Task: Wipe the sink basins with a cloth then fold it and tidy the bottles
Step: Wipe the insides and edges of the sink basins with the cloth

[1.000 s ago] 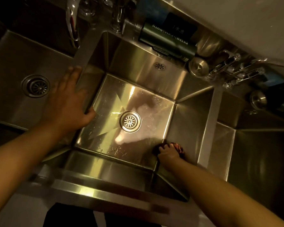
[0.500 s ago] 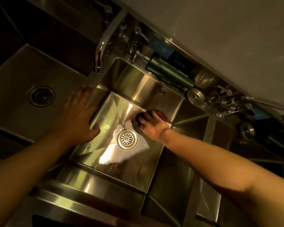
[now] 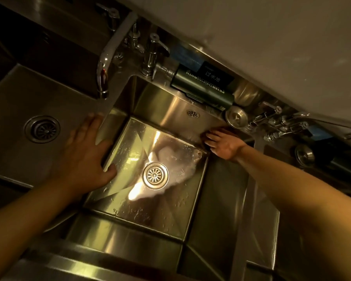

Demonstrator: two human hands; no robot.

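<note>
While the left hand [image 3: 85, 157] lies flat, fingers straight and slightly spread, on the divider beside the middle basin [image 3: 150, 138], the right hand [image 3: 221, 142] presses into the basin's far right corner. Its fingers look curled together; the cloth is probably beneath them, hidden. The dark bottle [image 3: 203, 88] lies on the back ledge.

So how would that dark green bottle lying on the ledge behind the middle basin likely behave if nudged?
The dark green bottle lies on its side, so it could roll. It sits at the ledge's front edge above the middle basin, so it might drop in. Droplets nearby suggest a slippery surface.
</note>
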